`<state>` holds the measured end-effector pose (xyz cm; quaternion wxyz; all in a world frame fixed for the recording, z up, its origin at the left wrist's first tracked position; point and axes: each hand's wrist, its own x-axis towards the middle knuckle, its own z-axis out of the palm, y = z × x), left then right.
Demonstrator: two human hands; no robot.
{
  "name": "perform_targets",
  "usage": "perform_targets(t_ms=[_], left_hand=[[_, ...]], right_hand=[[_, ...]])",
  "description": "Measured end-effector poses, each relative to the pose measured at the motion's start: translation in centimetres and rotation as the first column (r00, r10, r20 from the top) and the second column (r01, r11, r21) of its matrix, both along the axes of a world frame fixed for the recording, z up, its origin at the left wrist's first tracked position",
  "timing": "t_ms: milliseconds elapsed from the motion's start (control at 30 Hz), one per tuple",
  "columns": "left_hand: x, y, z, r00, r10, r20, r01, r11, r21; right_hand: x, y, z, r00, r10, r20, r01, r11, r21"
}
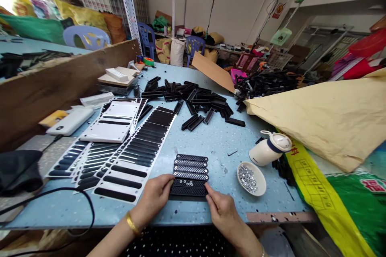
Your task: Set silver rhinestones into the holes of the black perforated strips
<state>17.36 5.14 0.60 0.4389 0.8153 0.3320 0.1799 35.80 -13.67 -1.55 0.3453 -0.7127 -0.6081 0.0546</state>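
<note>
Left hand (157, 189) and right hand (221, 204) are pinching opposite ends of black strips (190, 187) on the counter (181, 213), left of the white bowl (263, 180) holding small metal pieces (247, 177).

Pale walls (196, 4) rise at the far side; blue plastic chairs (146, 37) stand near them; bright light enters far left.

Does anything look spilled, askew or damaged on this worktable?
Nothing looks damaged or clearly spilled. One mild oddity: small pale rings lie loose and unevenly bunched on a black strip between the left hand and right hand.
</note>
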Motion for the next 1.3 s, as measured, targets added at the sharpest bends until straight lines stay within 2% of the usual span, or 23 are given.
perform_targets(t_ms=[200,367,567,733,1000,1300], left_hand=[[0.8,1.0,0.8,1.000,0.022,-0.003,-0.022,0.982,-0.187],[1.0,1.4,0.7,1.000,0.031,-0.005,-0.030,0.927,-0.373],[1.3,2.2,1.2,0.999,0.016,-0.036,-0.032,0.867,-0.497],[1.5,2.5,1.7,0.999,-0.012,-0.035,-0.008,0.844,-0.537],[1.4,2.4,2.1,1.000,-0.001,-0.020,-0.009,0.848,-0.531],[1.3,1.9,1.3,0.999,0.042,-0.018,-0.045,0.835,-0.548]], right_hand=[[0.0,0.0,0.0,1.000,-0.005,0.006,0.005,1.000,0.008],[0.1,0.0,0.2,1.000,0.005,0.001,-0.005,1.000,0.013],[0.1,0.0,0.2,1.000,0.017,0.009,-0.017,1.000,0.011],[0.1,0.0,0.2,1.000,0.017,0.010,-0.017,1.000,0.005],[0.1,-0.1,0.0,1.000,0.007,0.019,-0.007,1.000,0.000],[0.1,0.0,0.3,1.000,0.010,0.024,-0.010,1.000,-0.002]])
